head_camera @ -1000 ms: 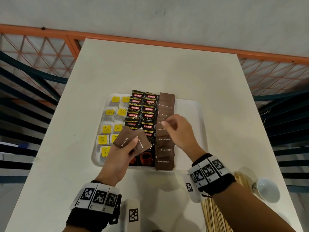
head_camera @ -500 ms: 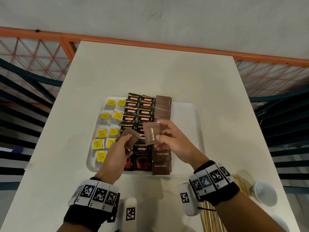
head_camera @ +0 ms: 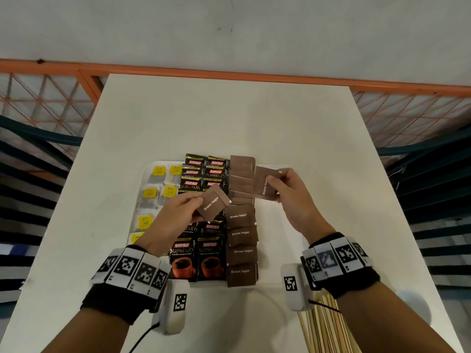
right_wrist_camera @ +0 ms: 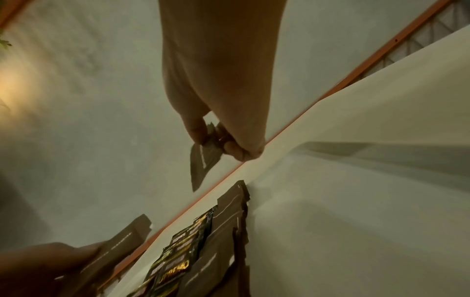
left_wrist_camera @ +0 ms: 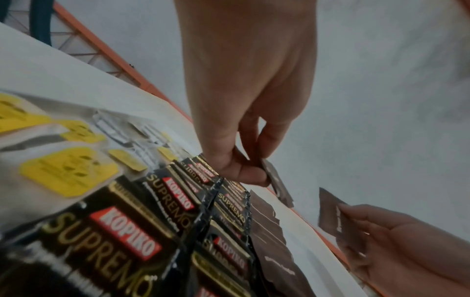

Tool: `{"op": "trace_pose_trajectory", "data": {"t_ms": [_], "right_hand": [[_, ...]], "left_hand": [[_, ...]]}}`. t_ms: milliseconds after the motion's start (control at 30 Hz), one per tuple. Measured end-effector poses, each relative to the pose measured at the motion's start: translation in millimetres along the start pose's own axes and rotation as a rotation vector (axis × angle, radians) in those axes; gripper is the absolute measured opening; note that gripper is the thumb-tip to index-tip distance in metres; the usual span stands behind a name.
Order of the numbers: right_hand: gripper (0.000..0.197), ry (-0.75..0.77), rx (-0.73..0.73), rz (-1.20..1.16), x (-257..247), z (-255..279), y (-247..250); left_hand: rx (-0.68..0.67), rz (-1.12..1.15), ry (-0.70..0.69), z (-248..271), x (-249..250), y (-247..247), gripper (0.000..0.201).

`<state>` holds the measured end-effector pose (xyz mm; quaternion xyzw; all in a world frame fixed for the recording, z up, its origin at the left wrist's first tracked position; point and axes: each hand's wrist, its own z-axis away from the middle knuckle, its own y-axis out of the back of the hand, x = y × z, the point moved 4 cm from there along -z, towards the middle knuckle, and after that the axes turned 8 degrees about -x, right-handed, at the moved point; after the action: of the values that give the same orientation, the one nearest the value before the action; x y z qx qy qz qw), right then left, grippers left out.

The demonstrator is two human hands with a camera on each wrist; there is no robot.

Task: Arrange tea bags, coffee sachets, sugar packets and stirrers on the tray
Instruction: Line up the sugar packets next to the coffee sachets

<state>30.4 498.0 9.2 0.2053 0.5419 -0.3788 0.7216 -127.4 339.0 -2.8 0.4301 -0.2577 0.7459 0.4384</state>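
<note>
Over tray (head_camera: 283, 220) — both hands pinch brown sugar packets (head_camera: 213, 205), apart.

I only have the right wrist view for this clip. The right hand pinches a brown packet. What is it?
Observer: The head view reads Brown Sugar on the right-hand packet, which the right hand holds above the tray.
Operator: And the packet in the left hand, at the bottom of my picture?
Observer: The left-hand packet, pinched by the left hand, carries the same Brown Sugar print.
Operator: Are the stirrers on the tray yet?
Observer: No. The wooden stirrers lie on the table, off the tray, beside the right forearm.
</note>
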Motion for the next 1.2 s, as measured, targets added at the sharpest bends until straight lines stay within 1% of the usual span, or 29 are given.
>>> {"op": "trace_pose_trajectory", "data": {"t_ms": [67, 167, 267, 333, 367, 433, 533, 600, 733, 867, 1067, 1133, 1200], "right_hand": [[0.019, 0.006, 0.002, 0.076, 0.0, -7.3, 4.3], [0.035, -0.003, -0.001, 0.238, -3.6, -15.2, 8.4], [0.043, -0.018, -0.018, 0.248, -6.2, -21.6, 9.4], [0.048, -0.028, -0.036, 0.245, -5.9, -25.5, 8.5], [0.048, -0.034, -0.042, 0.239, -4.9, -27.4, 8.2], [0.042, -0.041, -0.038, 0.227, -3.2, -30.5, 8.7], [0.022, -0.016, 0.016, 0.284, -0.5, -34.6, 12.7], [0.013, 0.004, 0.042, 0.33, 1.2, -37.0, 15.3], [0.017, 0.007, 0.034, 0.299, 5.3, -41.1, 14.5], [0.01, 0.012, 0.001, 0.319, 7.8, -46.5, 4.3], [0.011, -0.066, -0.076, 0.492, 16.3, -63.0, -10.4], [0.009, -0.062, -0.078, 0.581, 18.7, -65.0, -12.3], [0.013, -0.03, -0.068, 0.659, 19.5, -65.7, -13.7]], "left_hand": [[-0.029, -0.116, -0.055, -5.0, 5.7, 0.4, 0.02], [-0.001, -0.261, -0.163, -12.7, 15.9, 1.8, 0.017], [0.051, -0.4, -0.245, -21.6, 24.2, -1.8, 0.01], [0.052, -0.448, -0.272, -27.3, 28.1, -8.9, 0.009], [0.041, -0.453, -0.275, -30.8, 28.6, -13.1, 0.01], [0.007, -0.461, -0.266, -37.2, 27.2, -22.2, 0.011], [-0.036, -0.514, -0.261, -44.7, 22.0, -33.3, 0.014], [-0.029, -0.56, -0.265, -48.7, 18.9, -35.8, 0.016], [0.019, -0.654, -0.276, -53.8, 12.9, -33.6, 0.021], [0.042, -0.631, -0.301, -53.5, 9.2, -31.4, 0.021], [0.115, -0.574, -0.36, -34.0, 13.7, -12.9, 0.015], [0.135, -0.546, -0.336, -22.3, 11.6, -1.3, 0.014], [0.142, -0.521, -0.314, -7.8, 7.4, 9.9, 0.014]]}}
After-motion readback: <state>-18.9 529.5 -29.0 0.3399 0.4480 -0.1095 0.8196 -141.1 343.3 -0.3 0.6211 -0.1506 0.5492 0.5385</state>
